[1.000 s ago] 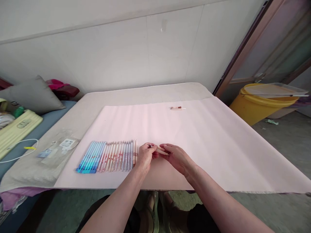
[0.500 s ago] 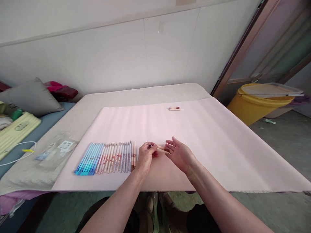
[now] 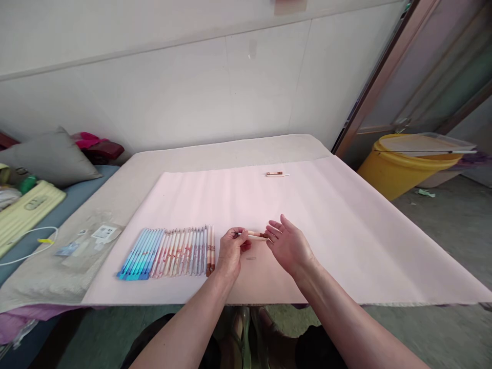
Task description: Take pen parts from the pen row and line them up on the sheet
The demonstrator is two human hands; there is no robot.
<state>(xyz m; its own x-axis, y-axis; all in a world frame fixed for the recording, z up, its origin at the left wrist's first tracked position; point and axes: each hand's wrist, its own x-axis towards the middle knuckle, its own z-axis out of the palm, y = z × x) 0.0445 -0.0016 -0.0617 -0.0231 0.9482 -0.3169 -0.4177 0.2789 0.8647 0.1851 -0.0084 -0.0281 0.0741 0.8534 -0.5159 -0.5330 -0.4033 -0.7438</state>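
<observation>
My left hand [image 3: 231, 251] pinches a thin beige pen [image 3: 257, 235] by one end, and the pen points right, just above the pink sheet [image 3: 346, 230]. My right hand [image 3: 290, 246] is open beside the pen's free end, with fingers spread and palm turned inward. A small pale piece [image 3: 251, 258] lies on the sheet below the pen. Left of my left hand lies a neat row of pens [image 3: 169, 251], blue ones at the left and pink and beige ones at the right. Another single pen [image 3: 277, 175] lies far back on the sheet.
The sheet covers a beige table [image 3: 230, 148] against a white wall. Clear plastic bags [image 3: 86, 238] lie at the table's left edge. A grey pillow [image 3: 49, 156] and a pale yellow case [image 3: 26, 210] are on a bed at left. A yellow bin [image 3: 407, 166] stands at right.
My right hand let go of the pen and opened, moving slightly right. My left hand still holds the pen. A small pale piece now lies on the sheet below it.
</observation>
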